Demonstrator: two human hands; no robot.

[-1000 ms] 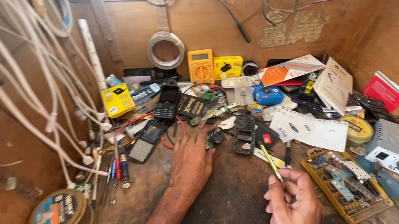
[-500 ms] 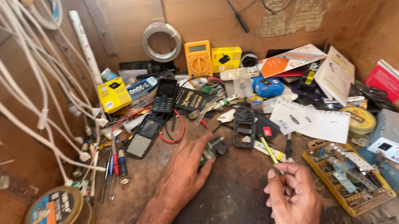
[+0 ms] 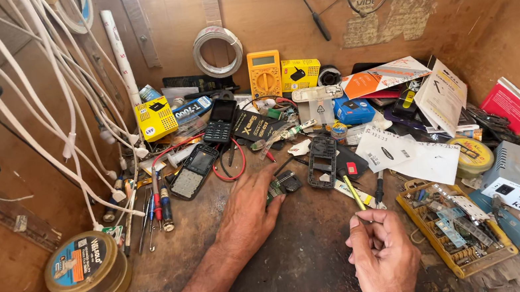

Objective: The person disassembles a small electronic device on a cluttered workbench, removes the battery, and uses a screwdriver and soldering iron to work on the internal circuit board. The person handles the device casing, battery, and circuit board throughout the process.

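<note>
Now the left hand point(image 3: 246, 211) lies fingers spread on a small circuit board point(image 3: 284, 183); at four o'clock, right hand point(image 3: 381, 254) fingers pinch a yellow screwdriver point(image 3: 354, 194) above the surface point(image 3: 301, 254).

Left hand point(image 3: 248, 211) flat, right hand point(image 3: 381, 254) fisted

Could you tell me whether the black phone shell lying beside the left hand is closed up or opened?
Opened: the black phone shell lies as a bare frame, with cut-outs showing the bench through it.
</note>
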